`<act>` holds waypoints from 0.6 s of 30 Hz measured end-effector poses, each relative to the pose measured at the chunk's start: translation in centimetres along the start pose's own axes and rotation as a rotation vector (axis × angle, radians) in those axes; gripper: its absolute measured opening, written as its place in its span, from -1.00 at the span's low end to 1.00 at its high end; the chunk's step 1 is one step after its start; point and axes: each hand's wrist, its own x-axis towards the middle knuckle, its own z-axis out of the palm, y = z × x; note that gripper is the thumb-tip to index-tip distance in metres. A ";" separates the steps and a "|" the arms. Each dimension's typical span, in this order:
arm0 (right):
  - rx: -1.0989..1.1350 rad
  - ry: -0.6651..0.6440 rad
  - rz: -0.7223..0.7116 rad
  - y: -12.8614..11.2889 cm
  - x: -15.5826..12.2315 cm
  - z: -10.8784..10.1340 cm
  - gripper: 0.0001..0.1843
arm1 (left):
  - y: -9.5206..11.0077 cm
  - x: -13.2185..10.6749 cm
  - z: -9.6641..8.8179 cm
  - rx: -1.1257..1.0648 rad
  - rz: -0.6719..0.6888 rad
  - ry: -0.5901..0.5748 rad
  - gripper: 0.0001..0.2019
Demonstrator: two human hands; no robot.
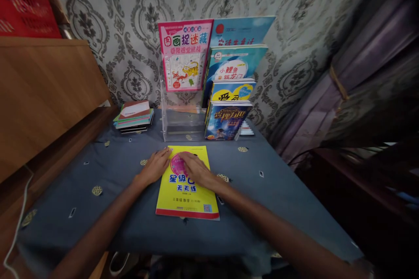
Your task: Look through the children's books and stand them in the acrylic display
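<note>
A yellow workbook with a red strip along its bottom lies flat on the cloth-covered table, its cover facing up. At its upper left edge rests my left hand, fingers stretched out and touching the border of the cover. My right hand lies flat across the upper cover, over part of a pink circle and the printed title. Both hands are open, and neither grips the book. Just beyond it stands a clear acrylic book rack, with a pink picture book upright in its left column.
In the rack's right column stand blue-green books, a yellow-and-blue book and a dark blue book. A stack of books lies back left. A wooden cabinet borders the left side; a purple curtain hangs right.
</note>
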 end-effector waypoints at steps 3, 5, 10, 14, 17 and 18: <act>0.041 -0.009 -0.067 -1.1 2.8 2.2 -0.46 | 1.1 -0.3 0.2 0.095 0.001 0.029 -0.64; 0.048 -0.010 -0.115 -1.4 4.3 3.2 -0.48 | 1.9 -0.8 -0.1 0.124 -0.011 0.046 -0.68; -0.024 -0.044 -0.110 -0.8 5.4 3.7 -0.50 | 2.5 -1.3 -0.3 0.163 -0.024 0.088 -0.68; -0.099 -0.040 -0.044 1.1 3.8 2.9 -0.49 | 2.3 -1.3 0.0 0.172 -0.047 0.094 -0.64; -0.127 -0.022 0.028 3.1 1.8 1.4 -0.49 | 2.3 -1.4 0.0 0.138 -0.050 0.094 -0.62; -0.132 -0.020 0.047 3.8 1.1 0.8 -0.49 | 2.3 -1.4 0.0 0.134 -0.049 0.092 -0.61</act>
